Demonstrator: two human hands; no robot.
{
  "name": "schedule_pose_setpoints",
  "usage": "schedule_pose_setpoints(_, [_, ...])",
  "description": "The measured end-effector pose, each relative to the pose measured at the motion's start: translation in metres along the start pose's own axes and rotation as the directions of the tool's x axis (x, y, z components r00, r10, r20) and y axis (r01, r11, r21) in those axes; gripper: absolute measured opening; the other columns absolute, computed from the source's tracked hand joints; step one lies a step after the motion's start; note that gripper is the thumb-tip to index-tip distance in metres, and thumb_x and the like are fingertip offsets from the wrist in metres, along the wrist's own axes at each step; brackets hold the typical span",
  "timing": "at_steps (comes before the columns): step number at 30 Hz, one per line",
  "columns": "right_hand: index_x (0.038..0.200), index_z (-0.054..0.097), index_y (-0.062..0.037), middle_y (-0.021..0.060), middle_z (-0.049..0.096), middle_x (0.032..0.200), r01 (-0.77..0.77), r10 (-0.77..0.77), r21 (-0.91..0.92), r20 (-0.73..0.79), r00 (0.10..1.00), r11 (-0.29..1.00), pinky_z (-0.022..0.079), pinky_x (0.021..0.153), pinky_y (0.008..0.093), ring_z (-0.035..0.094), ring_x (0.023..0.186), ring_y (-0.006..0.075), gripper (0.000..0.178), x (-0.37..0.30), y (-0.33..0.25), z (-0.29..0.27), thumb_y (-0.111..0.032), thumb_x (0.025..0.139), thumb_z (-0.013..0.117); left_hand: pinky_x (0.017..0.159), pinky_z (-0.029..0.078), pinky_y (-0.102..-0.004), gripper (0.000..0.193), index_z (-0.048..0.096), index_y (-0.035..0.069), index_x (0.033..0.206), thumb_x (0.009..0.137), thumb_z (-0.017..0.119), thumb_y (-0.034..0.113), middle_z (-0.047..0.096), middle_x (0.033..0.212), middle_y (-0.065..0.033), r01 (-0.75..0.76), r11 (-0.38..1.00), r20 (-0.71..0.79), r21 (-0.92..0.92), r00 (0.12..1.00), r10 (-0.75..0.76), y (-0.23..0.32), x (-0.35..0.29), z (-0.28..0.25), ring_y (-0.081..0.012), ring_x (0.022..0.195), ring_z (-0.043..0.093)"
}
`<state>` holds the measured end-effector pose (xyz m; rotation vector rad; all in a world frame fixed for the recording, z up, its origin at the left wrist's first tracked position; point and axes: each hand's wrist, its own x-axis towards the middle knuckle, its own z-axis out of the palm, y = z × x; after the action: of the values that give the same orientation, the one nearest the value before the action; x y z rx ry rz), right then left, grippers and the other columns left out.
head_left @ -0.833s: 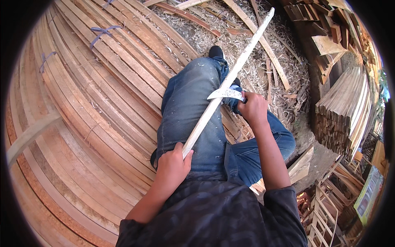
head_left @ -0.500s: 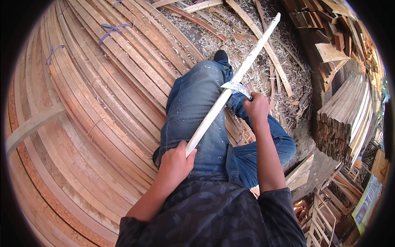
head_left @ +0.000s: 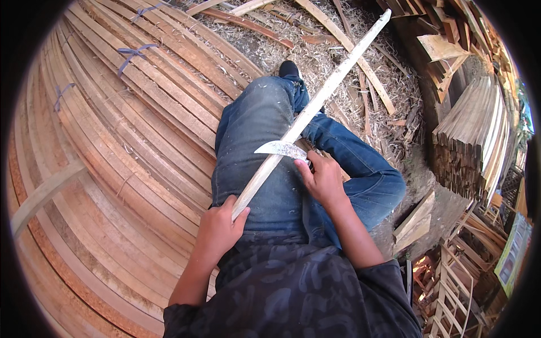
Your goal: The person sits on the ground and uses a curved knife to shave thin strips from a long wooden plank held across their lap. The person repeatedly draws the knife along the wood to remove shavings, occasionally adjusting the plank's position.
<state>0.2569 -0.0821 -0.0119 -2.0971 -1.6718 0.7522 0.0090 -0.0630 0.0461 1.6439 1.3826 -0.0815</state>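
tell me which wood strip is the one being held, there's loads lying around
The pale slat across the lap: left hand grips its near end, right hand sets a knife on it.

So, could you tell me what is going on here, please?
A seated person is working a long pale wooden slat laid across their lap. The left hand grips its near end, while the right hand holds a curved blade against the slat, over the jeans. Stacked wooden strips lie on the left, shavings ahead.
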Motion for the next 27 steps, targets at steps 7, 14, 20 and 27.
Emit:
schedule_pose_setpoints(7, [0.066, 0.056, -0.0042, 0.0161, 0.056, 0.053, -0.054, 0.031, -0.225, -0.103, 0.994, 0.973, 0.047, 0.047, 0.0424, 0.059, 0.052, 0.0360, 0.052, 0.025, 0.032, 0.008, -0.052, 0.085, 0.059, 0.066, 0.049, -0.0466, 0.035, 0.057, -0.006, 0.103, 0.087, 0.060, 0.025, 0.061, 0.078, -0.0297, -0.007, 0.998, 0.066, -0.055, 0.998, 0.011, -0.008, 0.005, -0.006, -0.0451, 0.076, 0.061])
schedule_pose_setpoints(14, [0.065, 0.059, 0.0004, 0.0213, 0.058, 0.059, -0.345, 0.329, -0.033, -0.224, 0.917, 0.938, 0.046, 0.055, 0.0460, 0.059, 0.060, 0.0409, 0.060, 0.073, 0.079, 0.001, -0.055, 0.087, 0.053, 0.052, 0.047, -0.0319, 0.030, 0.058, -0.005, 0.104, 0.088, 0.061, 0.020, 0.059, 0.064, -0.0108, 0.017, 0.979, 0.095, -0.202, 0.995, 0.002, -0.018, 0.011, 0.001, -0.0181, 0.054, 0.059])
schedule_pose_setpoints(20, [0.068, 0.062, 0.0007, 0.0203, 0.056, 0.056, -0.157, 0.155, -0.117, -0.025, 0.988, 0.981, 0.047, 0.056, 0.0443, 0.059, 0.058, 0.0389, 0.055, 0.055, 0.046, -0.016, -0.051, 0.085, 0.059, 0.048, 0.044, -0.0259, 0.029, 0.058, -0.004, 0.103, 0.088, 0.062, 0.020, 0.054, 0.061, -0.0026, 0.039, 0.959, 0.134, -0.279, 0.991, -0.001, -0.023, 0.020, 0.007, -0.0089, 0.050, 0.051])
schedule_pose_setpoints(27, [0.065, 0.060, -0.0031, 0.0163, 0.058, 0.055, 0.002, 0.002, -0.185, 0.024, 1.000, 0.983, 0.049, 0.050, 0.0422, 0.061, 0.054, 0.0354, 0.058, 0.032, 0.028, 0.010, -0.058, 0.082, 0.057, 0.053, 0.047, -0.0324, 0.035, 0.059, -0.006, 0.104, 0.086, 0.063, 0.023, 0.060, 0.066, -0.0138, 0.292, 0.895, 0.298, -0.337, 0.935, -0.192, -0.002, 0.026, -0.007, -0.0188, 0.054, 0.060])
